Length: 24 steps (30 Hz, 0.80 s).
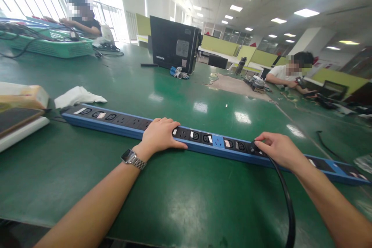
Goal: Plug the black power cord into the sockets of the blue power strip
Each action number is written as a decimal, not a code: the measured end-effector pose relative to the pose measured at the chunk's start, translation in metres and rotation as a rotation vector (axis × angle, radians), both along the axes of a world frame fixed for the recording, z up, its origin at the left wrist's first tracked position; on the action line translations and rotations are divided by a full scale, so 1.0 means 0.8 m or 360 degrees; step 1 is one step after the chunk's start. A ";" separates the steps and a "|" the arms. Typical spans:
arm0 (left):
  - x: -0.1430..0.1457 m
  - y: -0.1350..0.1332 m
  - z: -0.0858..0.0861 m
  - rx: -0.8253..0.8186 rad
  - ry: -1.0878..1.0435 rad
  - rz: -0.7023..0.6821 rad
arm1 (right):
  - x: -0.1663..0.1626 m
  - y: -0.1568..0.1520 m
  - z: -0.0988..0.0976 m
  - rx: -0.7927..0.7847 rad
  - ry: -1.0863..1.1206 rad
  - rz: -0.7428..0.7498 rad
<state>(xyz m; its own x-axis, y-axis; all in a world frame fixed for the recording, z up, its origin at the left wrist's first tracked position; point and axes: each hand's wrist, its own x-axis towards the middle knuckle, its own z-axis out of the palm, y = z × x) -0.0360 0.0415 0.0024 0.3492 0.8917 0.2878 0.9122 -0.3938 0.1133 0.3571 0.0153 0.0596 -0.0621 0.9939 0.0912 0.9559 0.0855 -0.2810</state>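
A long blue and black power strip [217, 142] lies across the green table, with rows of sockets and small white stickers on top. My left hand [161, 135] is wrapped over its middle, thumb along the near side and fingers over the far edge. Toward the right part of the strip, my right hand [276, 147] pinches a black plug [254, 146] at one of the sockets. Whether the plug is fully seated cannot be made out. From it a thick black power cord [287, 201] runs down past the table's near edge.
Crumpled white tissue [78, 96] and a phone [19, 118] lie near the strip's left end. Farther back stand a black computer case [174, 46], blue-grey gloves [178, 73] and a green basket [66, 48] of cables. Two people [286, 73] sit across the table.
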 end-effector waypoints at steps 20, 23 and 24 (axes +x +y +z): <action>0.001 0.000 0.001 0.0015 0.0019 0.0002 | -0.143 -0.001 0.073 0.0213 0.0679 -0.0034; 0.001 -0.001 0.000 0.0026 0.0008 -0.0007 | -0.224 0.017 0.028 0.0021 0.0529 0.0216; 0.001 -0.001 0.000 0.0031 0.0002 -0.0014 | -0.244 0.024 0.014 0.0005 0.0523 0.0231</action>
<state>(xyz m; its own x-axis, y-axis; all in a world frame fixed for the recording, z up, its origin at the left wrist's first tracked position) -0.0349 0.0405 0.0022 0.3572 0.8829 0.3047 0.9089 -0.4037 0.1042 0.1622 0.0345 0.0707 -0.1694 0.9766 0.1329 0.7925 0.2151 -0.5708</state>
